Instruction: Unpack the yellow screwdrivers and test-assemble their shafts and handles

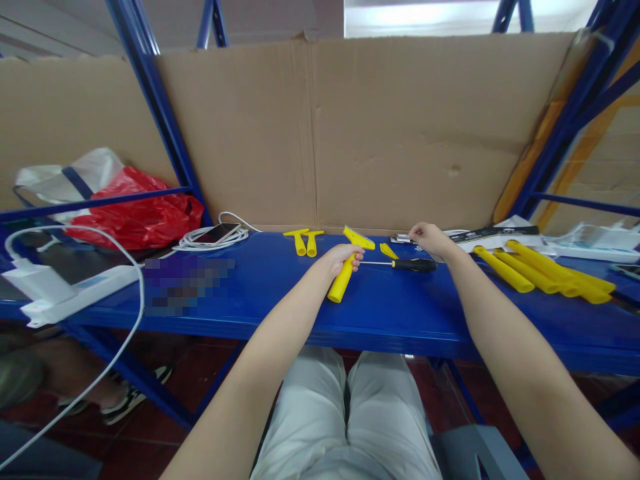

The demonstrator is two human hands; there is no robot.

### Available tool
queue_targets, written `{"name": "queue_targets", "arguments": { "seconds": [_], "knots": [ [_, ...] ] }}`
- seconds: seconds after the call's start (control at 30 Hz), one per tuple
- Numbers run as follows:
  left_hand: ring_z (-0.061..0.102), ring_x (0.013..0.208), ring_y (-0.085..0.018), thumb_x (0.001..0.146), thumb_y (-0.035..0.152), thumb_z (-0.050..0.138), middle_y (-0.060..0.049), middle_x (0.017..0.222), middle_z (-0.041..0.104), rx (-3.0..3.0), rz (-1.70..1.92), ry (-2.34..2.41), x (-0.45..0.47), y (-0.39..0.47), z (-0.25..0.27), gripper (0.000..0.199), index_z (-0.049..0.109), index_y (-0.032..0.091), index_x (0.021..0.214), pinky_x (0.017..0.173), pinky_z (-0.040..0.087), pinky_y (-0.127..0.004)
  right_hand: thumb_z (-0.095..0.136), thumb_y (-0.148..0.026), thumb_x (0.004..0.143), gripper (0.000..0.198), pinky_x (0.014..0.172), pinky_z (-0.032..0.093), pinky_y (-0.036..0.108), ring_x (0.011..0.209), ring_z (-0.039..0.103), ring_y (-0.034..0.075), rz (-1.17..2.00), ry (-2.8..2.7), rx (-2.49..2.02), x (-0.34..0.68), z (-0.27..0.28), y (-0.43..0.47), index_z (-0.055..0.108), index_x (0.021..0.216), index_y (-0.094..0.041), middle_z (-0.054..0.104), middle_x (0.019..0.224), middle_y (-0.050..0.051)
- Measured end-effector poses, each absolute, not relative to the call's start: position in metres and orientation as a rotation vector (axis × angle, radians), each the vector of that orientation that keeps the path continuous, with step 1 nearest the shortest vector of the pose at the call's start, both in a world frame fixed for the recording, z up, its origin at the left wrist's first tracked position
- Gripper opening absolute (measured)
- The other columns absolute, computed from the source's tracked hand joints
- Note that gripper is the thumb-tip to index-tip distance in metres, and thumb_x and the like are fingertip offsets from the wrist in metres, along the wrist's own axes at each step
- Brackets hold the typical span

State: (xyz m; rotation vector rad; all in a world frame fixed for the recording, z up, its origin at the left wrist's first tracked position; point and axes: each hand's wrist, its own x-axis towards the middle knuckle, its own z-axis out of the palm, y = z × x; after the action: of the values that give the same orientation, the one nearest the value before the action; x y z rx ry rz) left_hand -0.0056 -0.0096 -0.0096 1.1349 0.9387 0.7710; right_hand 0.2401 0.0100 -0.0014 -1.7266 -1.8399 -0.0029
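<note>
Bumped, our screwdriver (414, 265) could roll off the front edge (380, 339); left hand (344, 260) grips a yellow tool (341, 284) (right hand (428, 239): can't tell).

The held tool (341, 283) is yellow, the table (255, 283) blue, cardboard (400, 133) tan.

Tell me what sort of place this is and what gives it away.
Probably a small workshop: a blue metal workbench backed by cardboard, a screwdriver at its middle and several yellow tubular parts grouped at the right.
</note>
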Motion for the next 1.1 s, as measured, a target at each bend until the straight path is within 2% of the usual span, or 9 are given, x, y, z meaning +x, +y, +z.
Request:
{"name": "queue_targets", "arguments": {
  "seconds": [0.27, 1.1],
  "knots": [
    [0.032, 0.032, -0.004, 0.084, 0.004, 0.043, 0.009, 0.043, 0.038, 1.171, 0.761, 0.934, -0.004, -0.017, -0.006, 0.019, 0.042, 0.017, 0.070, 0.036, 0.026, -0.016, 0.052, -0.012, 0.077, 0.009, 0.066, 0.044, 0.025, 0.066, 0.057, 0.014, 0.105, -2.029, -1.379, 0.174, -0.001, -0.002, 0.057, 0.072, -0.017, 0.064, 0.071, 0.004],
    [0.032, 0.031, -0.004, 0.084, 0.003, 0.045, 0.008, 0.042, 0.039, 1.235, 0.773, 0.980, -0.001, -0.024, -0.003, 0.023, 0.043, 0.017, 0.066, 0.036, 0.026, -0.016, 0.050, -0.006, 0.074, 0.013, 0.064, 0.043, 0.024, 0.066, 0.058, 0.014, 0.028, -2.111, -1.393, 0.156, -0.006, -0.008, 0.057, 0.072, -0.017, 0.065, 0.074, 0.005]
  ]
}}
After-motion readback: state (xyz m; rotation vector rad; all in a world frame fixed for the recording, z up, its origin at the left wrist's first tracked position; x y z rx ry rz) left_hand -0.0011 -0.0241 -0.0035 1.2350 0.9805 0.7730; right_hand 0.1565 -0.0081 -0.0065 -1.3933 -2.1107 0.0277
